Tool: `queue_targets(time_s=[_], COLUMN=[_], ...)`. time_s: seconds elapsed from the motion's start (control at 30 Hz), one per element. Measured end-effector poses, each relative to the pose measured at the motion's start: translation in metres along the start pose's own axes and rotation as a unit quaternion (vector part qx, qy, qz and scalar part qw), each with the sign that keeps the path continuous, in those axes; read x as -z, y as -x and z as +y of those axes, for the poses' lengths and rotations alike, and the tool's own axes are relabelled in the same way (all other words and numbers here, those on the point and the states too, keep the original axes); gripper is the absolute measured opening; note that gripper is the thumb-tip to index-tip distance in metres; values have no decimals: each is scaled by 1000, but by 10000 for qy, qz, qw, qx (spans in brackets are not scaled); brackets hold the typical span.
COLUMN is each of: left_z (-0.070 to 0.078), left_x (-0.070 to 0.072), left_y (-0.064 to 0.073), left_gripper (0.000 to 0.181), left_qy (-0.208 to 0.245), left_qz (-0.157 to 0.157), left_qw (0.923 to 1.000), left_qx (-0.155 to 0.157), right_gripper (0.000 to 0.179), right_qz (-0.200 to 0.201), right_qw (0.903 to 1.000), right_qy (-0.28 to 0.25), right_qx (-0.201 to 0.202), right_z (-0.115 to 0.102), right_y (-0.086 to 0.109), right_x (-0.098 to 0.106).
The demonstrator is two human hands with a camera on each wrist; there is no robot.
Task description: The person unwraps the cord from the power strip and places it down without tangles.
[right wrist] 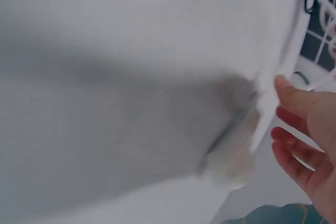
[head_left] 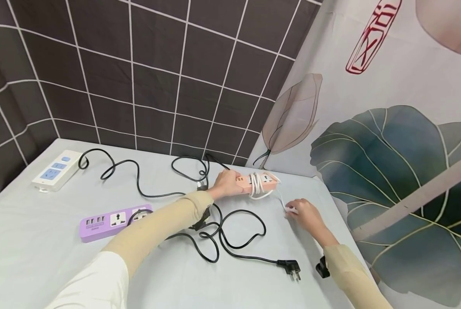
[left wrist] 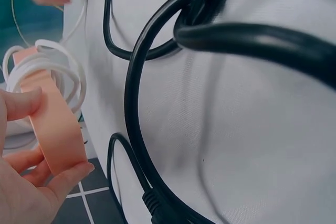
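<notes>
My left hand (head_left: 227,183) grips one end of an orange power strip (head_left: 245,183), held near the table's far right edge. A white cord (head_left: 256,183) is wound in several loops around the strip's other end. In the left wrist view, the thumb and fingers (left wrist: 34,100) clasp the strip's plain orange side. Farther right, my right hand (head_left: 306,214) pinches the loose length of white cord near its end. A blurred white plug (right wrist: 233,163) with a dark prong shows beyond those fingers in the right wrist view. The exact contact is unclear.
A purple power strip (head_left: 99,226) lies beneath the left forearm, near tangled black cords. One black cord ends in a black plug (head_left: 290,267) toward the front. A white power strip (head_left: 57,171) sits at the far left. Dark tiled cloth (head_left: 153,86) hangs behind the table.
</notes>
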State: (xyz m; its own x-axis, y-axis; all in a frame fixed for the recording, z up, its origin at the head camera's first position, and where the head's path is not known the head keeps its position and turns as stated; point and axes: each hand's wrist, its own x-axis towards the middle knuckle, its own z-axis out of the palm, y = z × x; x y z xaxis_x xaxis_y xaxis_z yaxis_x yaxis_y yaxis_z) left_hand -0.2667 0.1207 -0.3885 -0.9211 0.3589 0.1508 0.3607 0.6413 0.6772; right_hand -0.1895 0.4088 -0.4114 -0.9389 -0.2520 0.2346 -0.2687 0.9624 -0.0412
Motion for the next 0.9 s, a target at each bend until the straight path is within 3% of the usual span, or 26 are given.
queue_targets(time_s=[0.13,0.27,0.4,0.53,0.73,0.9], left_z=[0,-1,-3,-3,-4,-5], left_x=[0,-1,-1,1,3,4], left_y=[0,-1,-1,0,2,2], left_gripper=[35,34,32,31,29,31], left_qy=[-37,-37,1,51,116,179], left_qz=[8,45,102,119,204,217], left_qw=[10000,10000,9999,9999,9997,9995], left_qx=[3,71,95,52,88,118], right_gripper=[42,52,48,41,33,26], right_qz=[208,-91,-488,-425,-285,-98], right_qw=[9938,9758,9579,9454,9475,9656], right_qy=[-1035,-2096,-2713,-3133,-3153,-2583], right_qx=[-350,-616,-803,-787,-455,273], right_z=[-11,-14,-10,-8,-7,-10], right_y=[-21,-38,-48,-53,-54,-54], right_x=[3,2,-4,-6,-8,-9])
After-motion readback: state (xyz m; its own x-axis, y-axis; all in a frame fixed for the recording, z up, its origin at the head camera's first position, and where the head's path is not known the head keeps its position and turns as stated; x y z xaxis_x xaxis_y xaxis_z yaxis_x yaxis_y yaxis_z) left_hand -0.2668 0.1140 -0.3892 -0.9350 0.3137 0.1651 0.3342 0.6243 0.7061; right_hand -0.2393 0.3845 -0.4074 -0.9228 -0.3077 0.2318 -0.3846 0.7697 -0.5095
